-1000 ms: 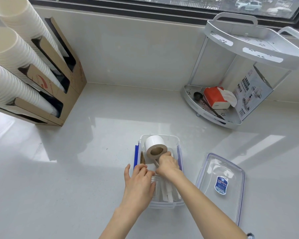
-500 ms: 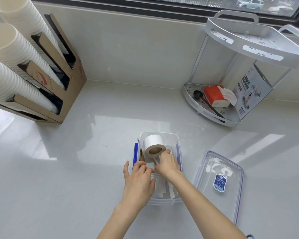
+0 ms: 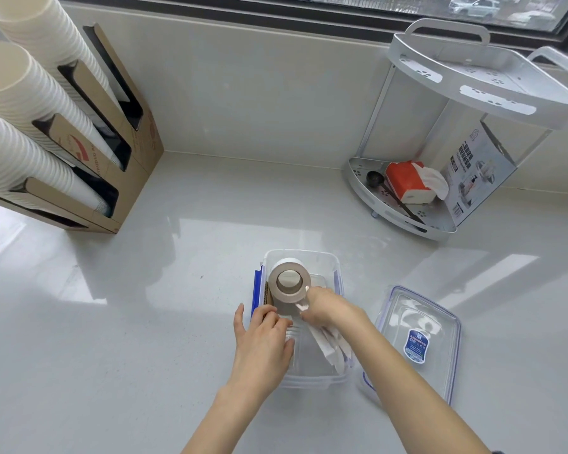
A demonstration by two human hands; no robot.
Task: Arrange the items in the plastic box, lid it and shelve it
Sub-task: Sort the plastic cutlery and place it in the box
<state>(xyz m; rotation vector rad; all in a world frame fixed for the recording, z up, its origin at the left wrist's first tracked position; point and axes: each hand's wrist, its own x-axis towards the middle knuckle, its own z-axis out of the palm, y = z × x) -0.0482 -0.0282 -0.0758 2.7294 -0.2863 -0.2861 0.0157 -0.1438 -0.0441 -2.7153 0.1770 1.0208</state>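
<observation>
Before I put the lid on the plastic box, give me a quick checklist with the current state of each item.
1. Tape roll below the rim of the plastic box: not ok, it stands on edge and pokes above.
2. White packets lying flat: cannot tell, right hand covers part.
3. Hands out of the box: not ok, left hand and right hand are both over it.
4. Lid within reach: ok, on the counter right of the box.
5. Blue side latches swung open: ok.

Paper cups (image 3: 30,103), tissue pack (image 3: 409,181), black scoop (image 3: 374,177)
</observation>
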